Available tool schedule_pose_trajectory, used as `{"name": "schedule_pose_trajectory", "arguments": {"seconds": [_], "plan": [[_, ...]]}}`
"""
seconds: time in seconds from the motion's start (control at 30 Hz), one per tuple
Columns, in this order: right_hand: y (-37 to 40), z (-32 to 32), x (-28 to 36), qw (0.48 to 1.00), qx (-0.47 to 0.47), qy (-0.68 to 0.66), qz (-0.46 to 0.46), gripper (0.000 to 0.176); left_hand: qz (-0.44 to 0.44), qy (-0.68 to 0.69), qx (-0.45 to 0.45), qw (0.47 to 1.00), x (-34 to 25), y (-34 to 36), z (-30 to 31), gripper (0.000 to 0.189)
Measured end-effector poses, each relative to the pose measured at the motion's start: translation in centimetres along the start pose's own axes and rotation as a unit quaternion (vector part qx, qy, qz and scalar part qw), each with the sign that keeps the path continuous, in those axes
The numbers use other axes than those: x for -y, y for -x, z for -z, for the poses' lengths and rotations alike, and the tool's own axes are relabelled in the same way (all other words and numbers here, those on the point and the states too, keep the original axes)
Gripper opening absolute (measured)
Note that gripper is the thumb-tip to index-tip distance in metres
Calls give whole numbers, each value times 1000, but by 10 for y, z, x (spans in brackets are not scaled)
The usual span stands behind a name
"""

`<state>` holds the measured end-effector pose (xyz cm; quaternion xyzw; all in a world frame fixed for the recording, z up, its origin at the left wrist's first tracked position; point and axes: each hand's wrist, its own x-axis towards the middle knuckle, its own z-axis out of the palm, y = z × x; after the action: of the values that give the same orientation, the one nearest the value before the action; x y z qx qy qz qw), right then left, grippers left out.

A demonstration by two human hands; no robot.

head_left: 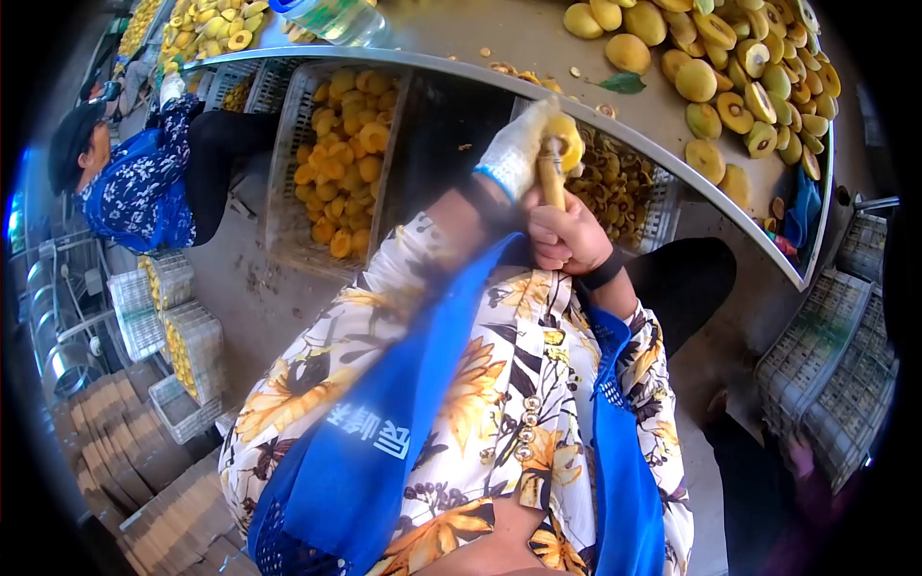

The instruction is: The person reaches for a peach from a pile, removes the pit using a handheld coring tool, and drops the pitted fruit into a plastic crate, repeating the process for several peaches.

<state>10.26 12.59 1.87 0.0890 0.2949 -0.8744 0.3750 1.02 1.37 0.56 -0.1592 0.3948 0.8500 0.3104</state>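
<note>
My left hand (514, 154), in a white glove with a blue cuff, grips a yellow fruit (569, 137) just in front of the metal table edge (672, 158). My right hand (567, 235) is bare, wears a black wristband and is closed around the wooden handle of a tool (551, 178). The tool's tip goes into the fruit, so its end is hidden. Both hands are close to my chest, above my floral shirt and blue apron (403, 432).
Whole and halved yellow fruit (740, 77) is heaped on the table at the upper right, and a plastic bottle (336, 19) stands at the top. Crates of fruit (341, 144) sit below the table. Another person (144, 173) sits at the left. Stacked crates (826, 384) stand at the right.
</note>
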Motion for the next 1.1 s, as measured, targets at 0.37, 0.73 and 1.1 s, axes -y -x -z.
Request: {"name": "schedule_pose_trajectory", "arguments": {"seconds": [0.37,0.73,1.1], "plan": [[-8,52,-14,832,-246,487,102,24,-402,-721,-400,398,-125,30,98,36],[10,84,-42,725,-335,572,188,18,-219,-850,-180,443,-19,-166,-98,46],[6,27,11,595,-323,616,402,20,-79,-57,275,957,-74,-36,-36,31]]}}
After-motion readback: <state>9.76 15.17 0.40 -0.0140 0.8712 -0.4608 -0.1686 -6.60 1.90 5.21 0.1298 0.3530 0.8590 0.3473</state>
